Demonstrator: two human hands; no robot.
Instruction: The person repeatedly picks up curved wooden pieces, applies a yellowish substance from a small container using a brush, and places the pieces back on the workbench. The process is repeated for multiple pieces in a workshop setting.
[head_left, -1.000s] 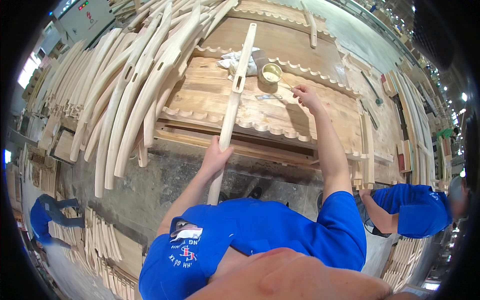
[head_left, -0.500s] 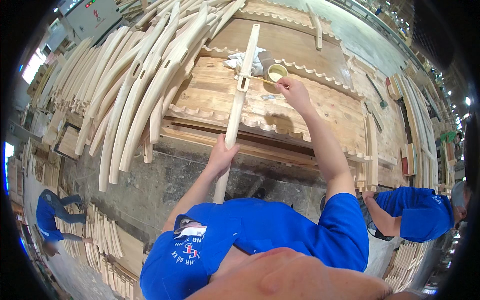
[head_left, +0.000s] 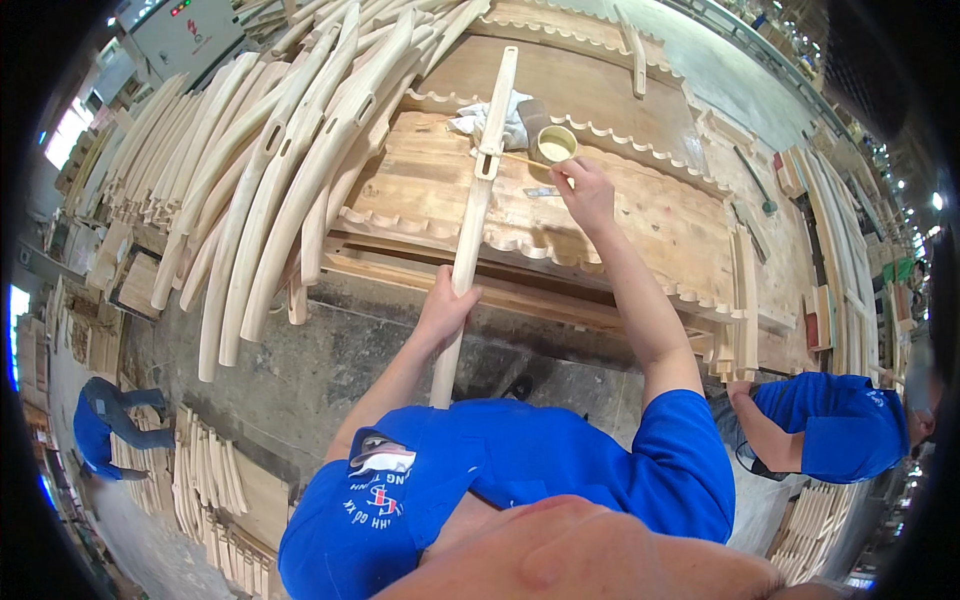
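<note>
My left hand (head_left: 445, 308) is wrapped round the lower part of a long, pale wooden leg (head_left: 470, 237), which slants away from my body over the bench. My right hand (head_left: 588, 192) pinches a thin stick (head_left: 540, 164). The stick's far tip meets the leg at an oblong slot (head_left: 487, 166); what coats the tip is too small to make out. Just beyond my right hand stands a round cup (head_left: 556, 146) with pale yellowish contents. A flat metal blade (head_left: 542, 192) lies on the wood beside it, and a crumpled white cloth (head_left: 470, 122) sits behind the leg.
Many curved wooden pieces (head_left: 290, 190) are heaped at the left, some overhanging the bench edge. Scalloped wooden strips (head_left: 640, 152) cross the workbench (head_left: 410, 170). A co-worker in blue (head_left: 850, 425) stands close at the right; another person (head_left: 95, 430) bends at the far left.
My right hand has shifted slightly nearer to me and to the right, its stick still at the slot. My left hand and the leg have barely moved.
</note>
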